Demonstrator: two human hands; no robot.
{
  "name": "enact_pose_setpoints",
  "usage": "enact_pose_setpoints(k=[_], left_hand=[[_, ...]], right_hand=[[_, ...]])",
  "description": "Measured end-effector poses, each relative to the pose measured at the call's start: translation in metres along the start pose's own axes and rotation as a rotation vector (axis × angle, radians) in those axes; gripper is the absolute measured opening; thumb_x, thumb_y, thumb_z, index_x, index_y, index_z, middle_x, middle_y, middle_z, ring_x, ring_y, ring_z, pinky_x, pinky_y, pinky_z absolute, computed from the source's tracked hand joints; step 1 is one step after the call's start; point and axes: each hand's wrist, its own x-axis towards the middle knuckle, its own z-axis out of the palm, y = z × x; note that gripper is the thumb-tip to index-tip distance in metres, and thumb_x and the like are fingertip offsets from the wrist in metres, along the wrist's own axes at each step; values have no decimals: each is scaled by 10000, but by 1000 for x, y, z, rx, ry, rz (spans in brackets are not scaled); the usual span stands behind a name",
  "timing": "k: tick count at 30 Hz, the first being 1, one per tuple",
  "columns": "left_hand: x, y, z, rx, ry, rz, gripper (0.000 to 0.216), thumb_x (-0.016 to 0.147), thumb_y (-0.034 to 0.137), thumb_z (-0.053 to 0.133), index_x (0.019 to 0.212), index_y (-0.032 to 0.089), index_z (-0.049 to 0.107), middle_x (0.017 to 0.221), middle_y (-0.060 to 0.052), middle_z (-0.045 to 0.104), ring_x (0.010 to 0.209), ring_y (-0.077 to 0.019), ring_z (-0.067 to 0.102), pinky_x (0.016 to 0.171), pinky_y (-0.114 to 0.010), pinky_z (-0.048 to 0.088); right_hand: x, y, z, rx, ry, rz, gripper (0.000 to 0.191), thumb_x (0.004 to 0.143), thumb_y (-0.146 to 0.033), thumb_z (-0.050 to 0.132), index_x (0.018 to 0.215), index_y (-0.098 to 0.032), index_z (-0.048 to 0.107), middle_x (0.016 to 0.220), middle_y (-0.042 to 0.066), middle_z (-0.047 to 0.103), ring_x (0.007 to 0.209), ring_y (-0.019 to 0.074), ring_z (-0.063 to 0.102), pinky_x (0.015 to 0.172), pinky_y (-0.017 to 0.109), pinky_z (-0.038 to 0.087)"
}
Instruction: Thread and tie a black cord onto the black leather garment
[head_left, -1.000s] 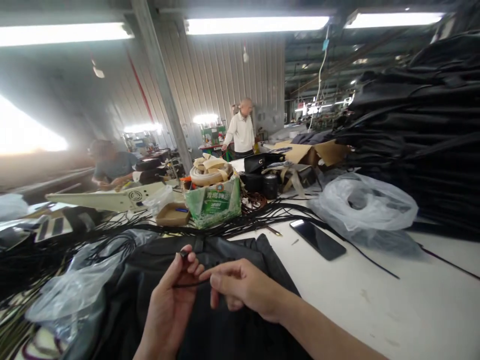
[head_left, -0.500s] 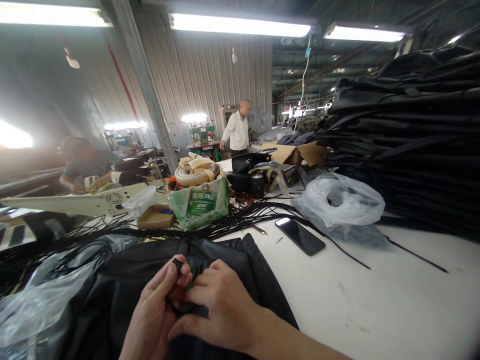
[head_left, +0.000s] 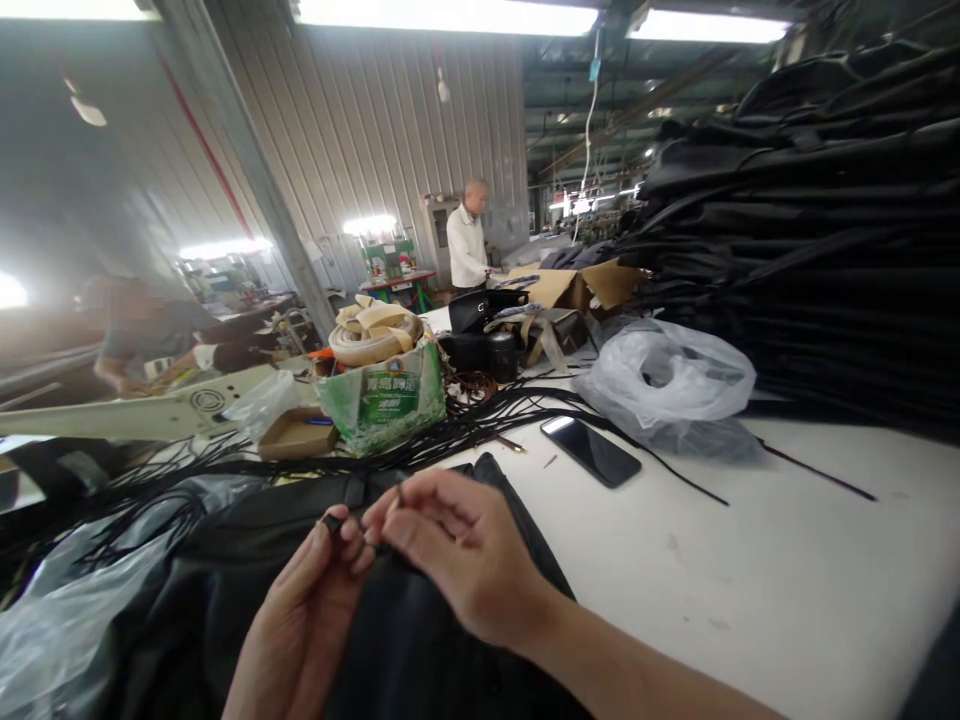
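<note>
My left hand [head_left: 311,585] is closed, pinching a small black strip [head_left: 331,523] between thumb and fingers. Close beside it, my right hand [head_left: 472,565] is raised with thumb and index finger pressed together. Something thin and dark seems to show at those fingertips, too small to name. Beneath both hands spreads a black leather-like piece [head_left: 427,650] with a narrow loop on its upper edge; whether it is a bag or a garment I cannot tell.
A phone [head_left: 592,450] lies on the white table [head_left: 750,580], with a clear plastic bag [head_left: 671,380] behind it. Black cords [head_left: 480,425] run across the table. A green carton [head_left: 382,395] holds tan webbing. Black pieces [head_left: 810,250] are piled high at right. Two people work beyond.
My right hand has lifted off the black piece and turned, fingertips now pinched beside my left hand. My left hand keeps its pinch. The view has shifted slightly.
</note>
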Motion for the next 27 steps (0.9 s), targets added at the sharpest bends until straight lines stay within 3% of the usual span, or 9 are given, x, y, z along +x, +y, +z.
enact_pose_setpoints(k=[3, 6, 11, 15, 18, 22, 24, 27], left_hand=[[4, -2, 0, -43, -76, 62, 365, 778, 322, 1060, 1010, 139, 845, 985, -55, 663, 824, -147, 605, 667, -236, 638], [0, -3, 3, 20, -90, 32, 407, 740, 324, 1084, 1008, 115, 859, 913, -45, 621, 801, -142, 576, 693, -247, 649], [-9, -1, 9, 117, 29, -27, 629, 556, 392, 1177, 1029, 99, 886, 881, -49, 653, 841, -161, 645, 795, -265, 705], [-13, 0, 14, 183, 69, -13, 695, 409, 424, 1210, 932, 105, 883, 983, -91, 743, 833, -148, 659, 782, -220, 690], [-14, 0, 17, 234, 85, 25, 744, 371, 489, 1209, 915, 97, 887, 1003, -109, 761, 820, -145, 651, 748, -194, 674], [-14, 1, 18, 252, 134, 56, 802, 292, 523, 1207, 891, 96, 885, 980, -114, 758, 827, -158, 650, 729, -190, 669], [-15, 2, 20, 255, 150, 82, 803, 264, 524, 1204, 864, 100, 880, 954, -105, 744, 812, -153, 628, 699, -179, 656], [-15, 3, 23, 265, 109, 134, 723, 343, 542, 1194, 822, 113, 864, 909, -77, 703, 777, -134, 569, 639, -166, 623]], right_hand=[[14, -27, -15, 300, 134, 68, 379, 1028, -510, 919, 1039, -199, 702, 948, 32, 811, 631, 134, 724, 618, 225, 578], [21, -30, -26, 286, 184, 48, 386, 973, -465, 987, 1019, -187, 723, 852, 14, 775, 504, 89, 588, 484, 190, 440], [20, -17, -25, 135, 251, 67, 406, 862, -464, 1074, 960, -159, 826, 880, 64, 802, 730, 148, 706, 687, 245, 585], [25, -17, -34, 138, 351, 32, 395, 888, -492, 1042, 1109, -200, 892, 949, 73, 838, 863, 189, 751, 817, 307, 619], [31, -27, -49, 90, 438, -78, 386, 929, -502, 999, 1181, -228, 896, 1026, 75, 845, 885, 173, 712, 726, 265, 551], [35, -46, -63, 96, 437, -120, 348, 953, -479, 952, 1181, -232, 861, 1023, 53, 819, 661, 109, 484, 561, 234, 413], [35, -53, -65, 113, 432, -133, 321, 950, -460, 947, 1155, -246, 821, 1066, 41, 813, 671, 111, 494, 586, 240, 457], [35, -54, -66, 90, 431, -186, 296, 936, -433, 957, 1111, -261, 791, 1154, 35, 801, 823, 140, 630, 743, 279, 573]])
